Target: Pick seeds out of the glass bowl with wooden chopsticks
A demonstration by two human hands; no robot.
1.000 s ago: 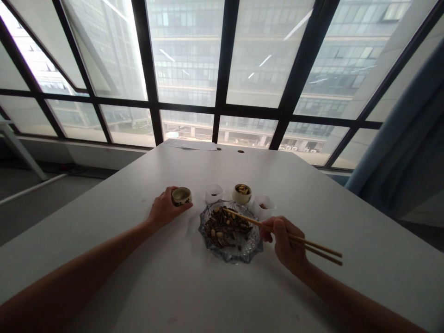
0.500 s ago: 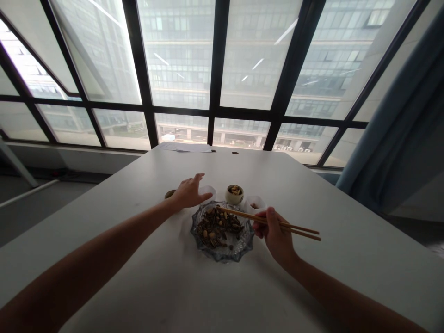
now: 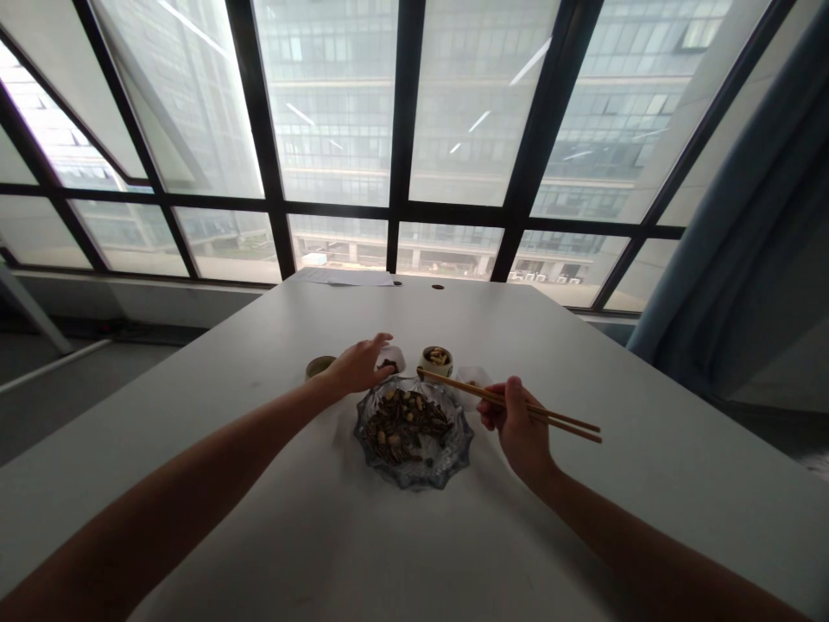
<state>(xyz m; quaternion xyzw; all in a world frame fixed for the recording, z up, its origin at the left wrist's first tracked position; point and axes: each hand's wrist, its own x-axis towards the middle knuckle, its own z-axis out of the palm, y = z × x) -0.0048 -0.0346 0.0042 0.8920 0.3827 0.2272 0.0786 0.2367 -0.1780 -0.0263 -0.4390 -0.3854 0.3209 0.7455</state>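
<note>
White at the left hand [image 3: 355, 366] now: gone from the olive cup [image 3: 319, 366] to the white cup [image 3: 396, 353], with thumb and fingers spread about it; cannot tell whether grasping or only touching. Moved, too, from over the dish [image 3: 418, 479] to beside the filled cup [image 3: 444, 370] with the chopsticks [image 3: 466, 388], held tight in the right hand [image 3: 522, 429]. Probably means turning from dish to cups, with many dark and pale bits [image 3: 394, 429] left in the dish on the desk [image 3: 389, 553].

Chopsticks [image 3: 463, 386] yellow-brown; glass dish [image 3: 452, 464] grey-blue (faceted patterning); table [image 3: 492, 320] white; curtain [image 3: 725, 233] blue; window frame [image 3: 399, 210] black
</note>
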